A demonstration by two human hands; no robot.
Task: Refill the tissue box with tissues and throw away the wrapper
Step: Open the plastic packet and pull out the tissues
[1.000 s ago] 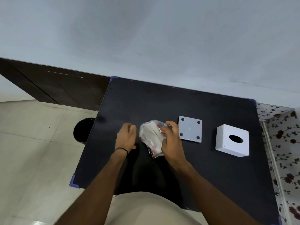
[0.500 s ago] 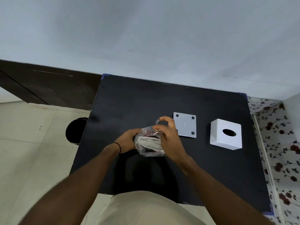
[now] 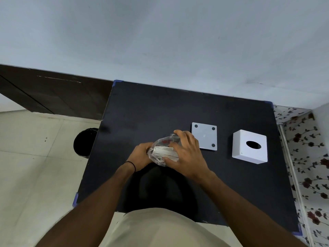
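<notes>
Over the black table [image 3: 178,111] I hold a pack of tissues [image 3: 164,152] in a clear plastic wrapper [image 3: 162,142] with red print. My left hand [image 3: 141,155] grips the wrapper from the left side. My right hand [image 3: 187,154] clasps the tissue stack from the right, thumb below and fingers over the top. The white tissue box [image 3: 250,146] with its oval hole facing up stands to the right. Its grey square base plate [image 3: 204,136] with dark feet lies between the box and my hands.
A black waste bin [image 3: 84,142] stands on the tiled floor by the table's left edge. A dark wooden panel [image 3: 53,93] runs along the wall at the left. A floral-patterned surface [image 3: 306,157] borders the table on the right.
My left hand moved in from beside the pack and took hold of the wrapper. My right hand shifted its grip onto the tissue stack, whose folded edges now show.
</notes>
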